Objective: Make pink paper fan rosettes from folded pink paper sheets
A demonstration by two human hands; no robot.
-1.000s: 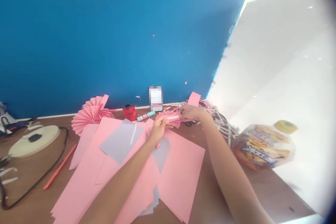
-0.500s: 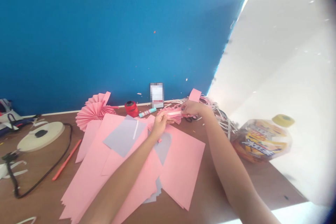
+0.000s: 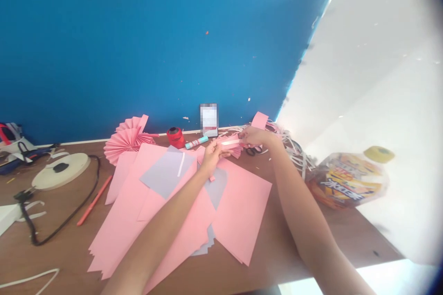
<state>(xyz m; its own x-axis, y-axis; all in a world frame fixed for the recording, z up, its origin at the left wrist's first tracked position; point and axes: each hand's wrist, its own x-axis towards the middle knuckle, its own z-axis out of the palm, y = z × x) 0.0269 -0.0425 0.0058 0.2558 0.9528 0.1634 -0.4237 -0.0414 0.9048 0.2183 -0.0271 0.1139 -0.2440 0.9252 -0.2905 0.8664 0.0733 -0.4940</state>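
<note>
Both my hands are raised over the far side of the brown table (image 3: pixel 62 244). My left hand (image 3: pixel 212 155) and my right hand (image 3: pixel 254 137) each pinch one end of a narrow folded strip of pink paper (image 3: pixel 230 142), holding it level between them. A pleated pink piece lies just behind the strip. Under my forearms spread several large pink paper sheets (image 3: pixel 242 212), with grey sheets (image 3: pixel 166 175) among them. A finished pink paper fan (image 3: pixel 127 138) leans near the blue wall.
A red tape roll (image 3: pixel 175 137), a glue stick (image 3: pixel 196 143) and scissors (image 3: pixel 254 150) lie by the wall. A heap of white paper strips (image 3: pixel 297 156) and a plastic snack jar (image 3: pixel 349 179) are on the right. A round disc (image 3: pixel 60 170), black cable (image 3: pixel 62 221) and red pencil (image 3: pixel 94 200) are left.
My hands keep their hold on the strip and have hardly shifted. The camera has turned a little, so everything sits slightly higher and further right in view.
</note>
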